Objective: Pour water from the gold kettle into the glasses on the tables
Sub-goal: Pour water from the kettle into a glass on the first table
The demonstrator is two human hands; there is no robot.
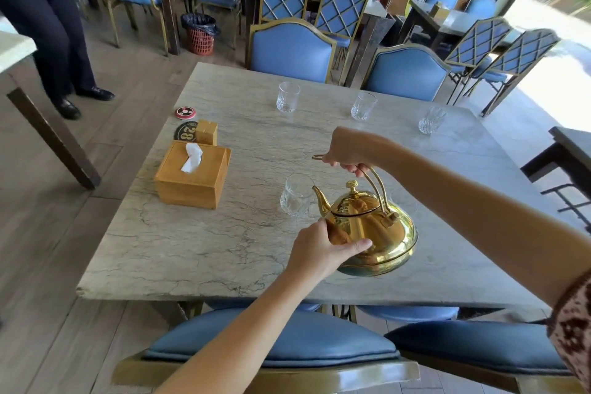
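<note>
The gold kettle hangs just above the marble table, spout pointing left towards a clear glass. My right hand is closed around the top of the kettle's handle. My left hand presses against the kettle's near side, thumb on its body. No water stream shows at the spout. Three more glasses stand along the far edge: one at the left, one in the middle, one at the right. Another glass shows partly behind the kettle.
A wooden tissue box, a small wooden block, a number "28" disc and a red call button sit at the table's left. Blue chairs ring the table. A person in dark trousers stands at the far left.
</note>
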